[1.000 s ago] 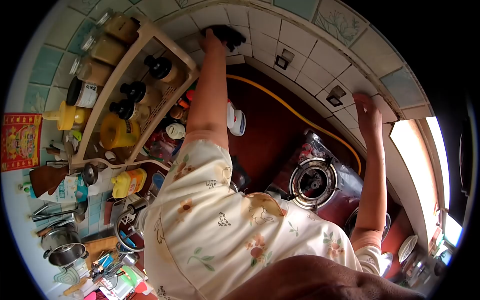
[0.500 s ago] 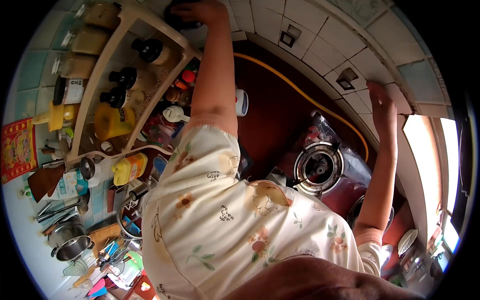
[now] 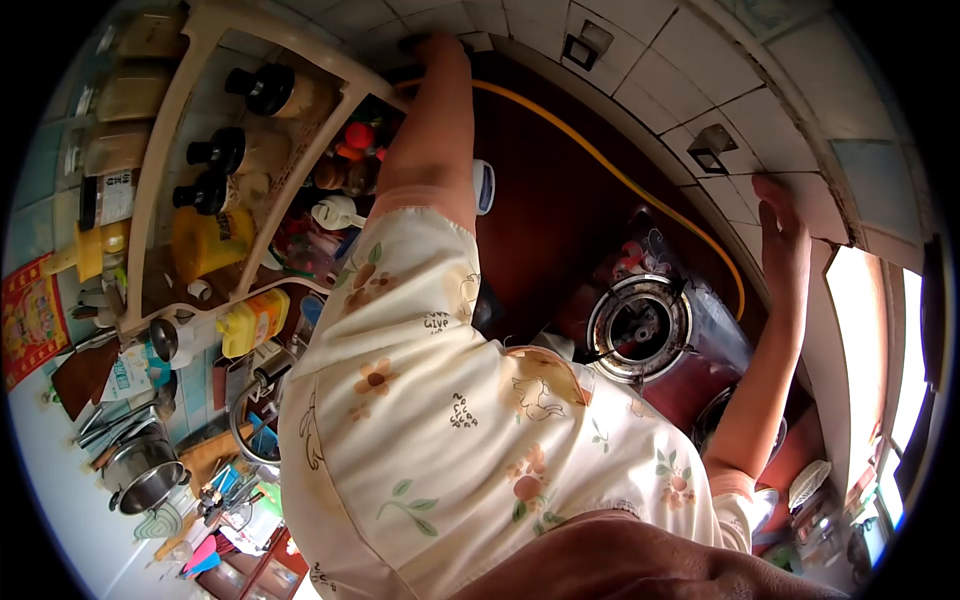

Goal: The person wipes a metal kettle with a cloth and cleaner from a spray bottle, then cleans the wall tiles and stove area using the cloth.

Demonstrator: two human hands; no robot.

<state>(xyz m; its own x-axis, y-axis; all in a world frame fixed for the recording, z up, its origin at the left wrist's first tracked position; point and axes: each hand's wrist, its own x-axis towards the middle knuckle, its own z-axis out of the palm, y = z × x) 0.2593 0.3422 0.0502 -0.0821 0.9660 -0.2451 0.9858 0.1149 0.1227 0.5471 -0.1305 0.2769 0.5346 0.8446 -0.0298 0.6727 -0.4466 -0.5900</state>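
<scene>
My left hand (image 3: 437,48) is at the foot of the tiled wall at the top of the view. It is dim there, with a dark cloth (image 3: 411,43) showing around its edges; most of its fingers are hidden. On the right, my right hand (image 3: 785,222) holds nothing and rests against the wall tiles (image 3: 800,190), its fingers extended. Between my arms lies the dark red counter (image 3: 540,190), with a round gas burner (image 3: 640,328) nearer my right forearm.
A beige rack (image 3: 165,150) with jars and a yellow container (image 3: 212,243) stands left. A yellow hose (image 3: 590,148) runs along the wall. A white bottle (image 3: 484,187) stands beside my left forearm. Lower left are a yellow jug (image 3: 252,322) and a steel pot (image 3: 146,474).
My left hand has moved with the dark cloth, first up and left over the tiles, then back right and down to the wall's foot. My right hand stays against the wall. The view has shifted.
</scene>
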